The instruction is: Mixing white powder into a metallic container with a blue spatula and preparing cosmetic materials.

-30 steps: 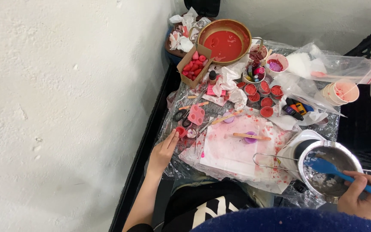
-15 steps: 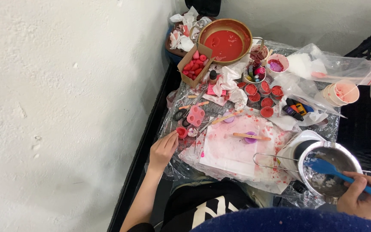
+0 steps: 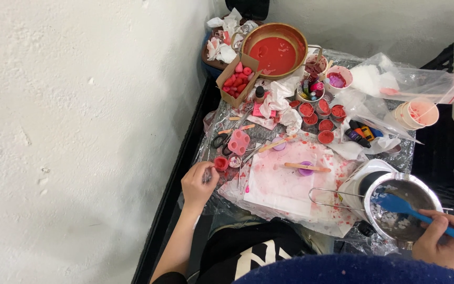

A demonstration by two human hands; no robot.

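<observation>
The right hand (image 3: 444, 244), at the near right corner of the bench (image 3: 222, 131), has its grip clamped on the handle of a blue spatula (image 3: 421, 214). The spatula's blade lies inside a round metal melting pot (image 3: 403, 210), among pale flakes at the pot's bottom. The pot stands on a white base with a wire handle pointing left.

The left hand (image 3: 198, 184) rests at the near left edge of the bench, fingers curled loosely on the plastic sheet; whether they pinch anything cannot be told. Just beside its fingertips, on the far side, sits a small red wax-filled cup (image 3: 221, 163), and past that a pink silicone mould (image 3: 238, 142).

Between the hands lies a pink-stained white sheet (image 3: 285, 184), with a wooden stick (image 3: 307, 168) across a small purple cup. At the far end stands a large metal bowl of red wax (image 3: 274, 50), with a cardboard box of red pieces (image 3: 237, 80) to its left.
</observation>
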